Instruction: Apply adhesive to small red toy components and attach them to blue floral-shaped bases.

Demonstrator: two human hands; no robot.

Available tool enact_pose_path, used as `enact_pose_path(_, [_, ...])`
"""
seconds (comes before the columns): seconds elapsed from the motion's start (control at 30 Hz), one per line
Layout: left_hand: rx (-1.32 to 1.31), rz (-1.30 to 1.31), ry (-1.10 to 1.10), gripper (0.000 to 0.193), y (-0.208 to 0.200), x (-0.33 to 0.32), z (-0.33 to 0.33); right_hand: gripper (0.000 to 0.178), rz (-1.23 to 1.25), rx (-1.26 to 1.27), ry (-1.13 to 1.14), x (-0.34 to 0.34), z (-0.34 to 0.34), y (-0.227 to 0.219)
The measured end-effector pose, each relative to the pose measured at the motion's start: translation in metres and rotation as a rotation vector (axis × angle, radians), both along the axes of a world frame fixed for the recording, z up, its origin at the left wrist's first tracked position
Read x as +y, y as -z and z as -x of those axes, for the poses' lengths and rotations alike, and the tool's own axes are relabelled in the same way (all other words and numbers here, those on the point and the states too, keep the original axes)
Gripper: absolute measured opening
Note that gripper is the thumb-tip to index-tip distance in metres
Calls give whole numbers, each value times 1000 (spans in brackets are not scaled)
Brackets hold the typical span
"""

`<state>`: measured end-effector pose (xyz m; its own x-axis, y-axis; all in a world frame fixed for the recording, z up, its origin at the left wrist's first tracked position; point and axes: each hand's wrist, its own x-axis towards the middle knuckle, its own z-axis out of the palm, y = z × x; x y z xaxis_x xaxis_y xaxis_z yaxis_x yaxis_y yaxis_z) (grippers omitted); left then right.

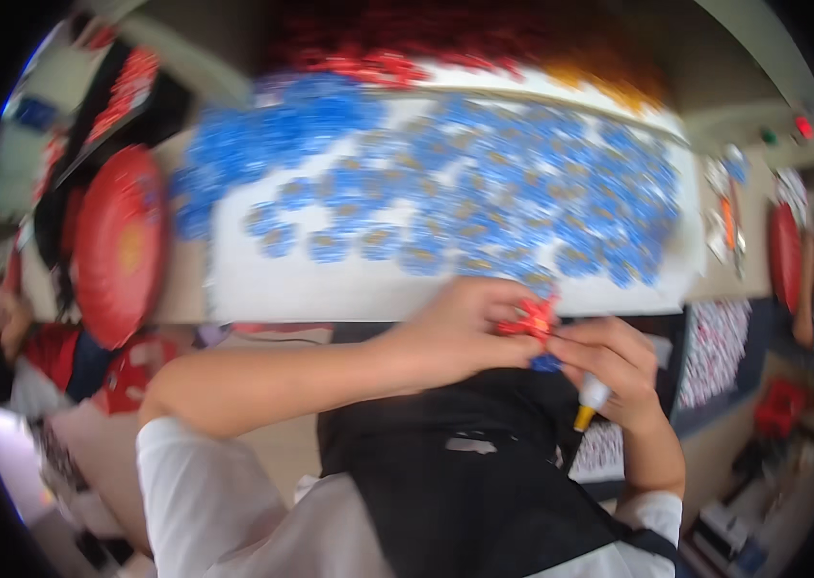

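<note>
Close to the table's front edge, my left hand (460, 332) is closed with its fingertips on a small red spiky piece (534, 318). A dark blue bit (545, 363) shows just below that piece, between my hands. My right hand (619, 364) is closed around a slim tool with a white body and a yellow end (592, 395), which points down toward my lap. Its fingertips meet the red piece from the right, and the tool's other end is hidden by the fingers. Motion blur hides finer detail.
Many round blue pieces (484, 183) with gold-brown centres cover a white board (262, 289); plain blue ones (262, 144) are heaped at its back left. Red pieces (368, 67) lie behind. A red basin (121, 249) stands left, an orange-handled tool (729, 223) right. Other people work at both sides.
</note>
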<state>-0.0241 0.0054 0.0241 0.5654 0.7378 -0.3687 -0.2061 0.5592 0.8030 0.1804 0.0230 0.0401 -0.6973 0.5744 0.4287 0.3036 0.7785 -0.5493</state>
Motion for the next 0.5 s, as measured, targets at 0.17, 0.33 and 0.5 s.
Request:
enact_pose_path(0.17, [-31,-189,-71,29,6,-1,7,19,-50,31,93,-4,10,5])
enact_pose_path(0.33, [-2,-249,-177,32,1,-3,26,30,-108,94,78,8,32,8])
enact_pose_path(0.5, [69,-143,-298,30,-7,-12,51,28,-48,163,110,11,53,16])
